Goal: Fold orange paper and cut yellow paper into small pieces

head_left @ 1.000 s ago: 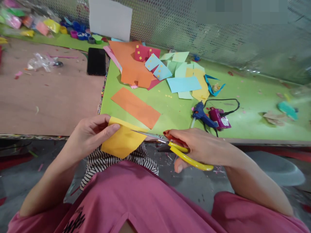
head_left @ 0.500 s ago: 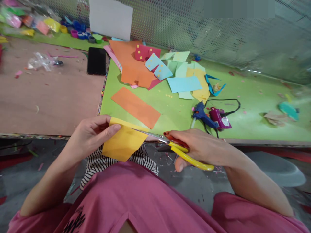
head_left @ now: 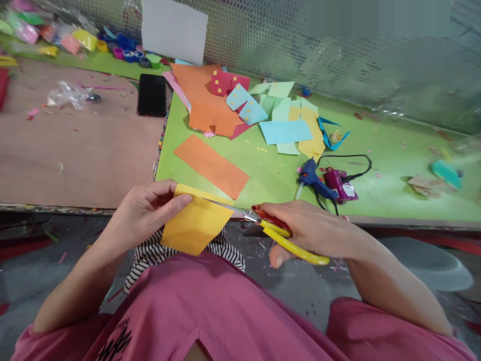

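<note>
My left hand [head_left: 158,208] pinches the upper left corner of a yellow sheet of paper [head_left: 195,223] between thumb and fingers. The sheet hangs over my lap, in front of the table's edge. In my right hand [head_left: 311,228] is a pair of scissors [head_left: 289,243] with yellow handles. Their blades lie along the upper part of the sheet and point at my left hand. Just beyond the sheet, an orange paper strip [head_left: 212,166] rests on the green table top.
Behind lie orange paper [head_left: 203,95], blue paper cards [head_left: 246,104] and pale green pieces [head_left: 281,89]. A blue glue gun [head_left: 315,179] sits beside a purple box [head_left: 336,183] with a black cable. A black phone [head_left: 152,95] lies left, and a grey stool [head_left: 424,263] stands lower right.
My left hand and the yellow sheet have shifted slightly right, bringing the paper further between the scissor blades. My right hand has barely moved.
</note>
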Motion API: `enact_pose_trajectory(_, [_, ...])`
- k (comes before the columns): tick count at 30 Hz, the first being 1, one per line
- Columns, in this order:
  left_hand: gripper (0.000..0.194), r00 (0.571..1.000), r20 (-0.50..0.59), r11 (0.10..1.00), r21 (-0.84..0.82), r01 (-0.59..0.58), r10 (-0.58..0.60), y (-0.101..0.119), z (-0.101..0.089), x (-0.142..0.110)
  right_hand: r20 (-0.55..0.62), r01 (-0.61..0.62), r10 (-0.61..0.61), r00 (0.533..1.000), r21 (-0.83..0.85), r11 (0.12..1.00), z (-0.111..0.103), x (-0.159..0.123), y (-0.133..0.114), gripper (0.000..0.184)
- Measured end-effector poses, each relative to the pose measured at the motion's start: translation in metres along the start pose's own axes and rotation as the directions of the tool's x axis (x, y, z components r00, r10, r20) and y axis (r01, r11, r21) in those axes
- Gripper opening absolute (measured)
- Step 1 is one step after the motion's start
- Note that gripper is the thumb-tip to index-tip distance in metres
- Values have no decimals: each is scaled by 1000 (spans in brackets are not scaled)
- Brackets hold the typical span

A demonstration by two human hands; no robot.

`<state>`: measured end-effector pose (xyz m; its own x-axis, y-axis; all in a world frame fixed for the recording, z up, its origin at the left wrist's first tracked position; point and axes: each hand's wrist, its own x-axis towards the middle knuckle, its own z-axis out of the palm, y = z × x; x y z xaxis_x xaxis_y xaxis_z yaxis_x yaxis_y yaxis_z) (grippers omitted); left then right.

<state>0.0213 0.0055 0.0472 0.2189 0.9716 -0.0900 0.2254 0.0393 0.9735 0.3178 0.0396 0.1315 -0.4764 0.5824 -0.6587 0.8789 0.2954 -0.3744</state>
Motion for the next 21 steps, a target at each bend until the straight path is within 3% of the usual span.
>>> enact_pose_trajectory(8, [40, 998, 20, 999, -10, 52, -52, -1, -1, -1, 36, -25, 23, 999, 56, 998, 0, 0, 0, 61])
enact_pose_trajectory(21, [41, 997, 45, 997, -47, 65, -63, 8, 3, 2, -6, -13, 13, 1000, -49, 999, 0, 2, -6, 69])
